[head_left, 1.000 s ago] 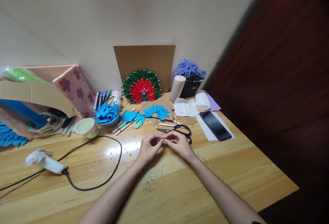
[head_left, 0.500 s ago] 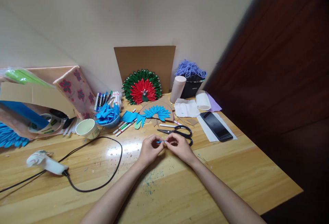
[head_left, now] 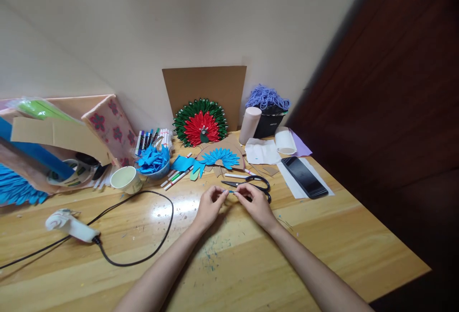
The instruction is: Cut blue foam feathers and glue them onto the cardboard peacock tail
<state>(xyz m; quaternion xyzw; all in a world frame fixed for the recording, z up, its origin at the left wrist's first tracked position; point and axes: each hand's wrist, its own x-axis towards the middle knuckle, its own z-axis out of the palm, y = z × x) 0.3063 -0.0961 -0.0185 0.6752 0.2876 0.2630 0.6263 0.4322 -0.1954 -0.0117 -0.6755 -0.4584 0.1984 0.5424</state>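
Observation:
A small blue strip [head_left: 231,191], perhaps paper, stretches between the fingertips of my two hands. My left hand [head_left: 211,206] pinches its left end, and the right end is pinched by my right hand [head_left: 255,203]. Black-handled scissors [head_left: 258,181] lie just beyond my right hand, partly covered by it. Farther back is a brown cardboard piece [head_left: 236,150] with a fan of blue petals [head_left: 222,156] on it. A bowl of blue pieces [head_left: 152,161] stands to the left of that fan.
A white glue gun [head_left: 73,226] with a looping black cord lies at left, near a paper cup [head_left: 126,179]. A phone [head_left: 304,176] rests on white paper at right. A red and green petal fan [head_left: 201,123] leans against cardboard [head_left: 208,82] by the wall.
My fingertips have drawn slightly apart, so more of the blue strip shows between them. The whole view has shifted a little.

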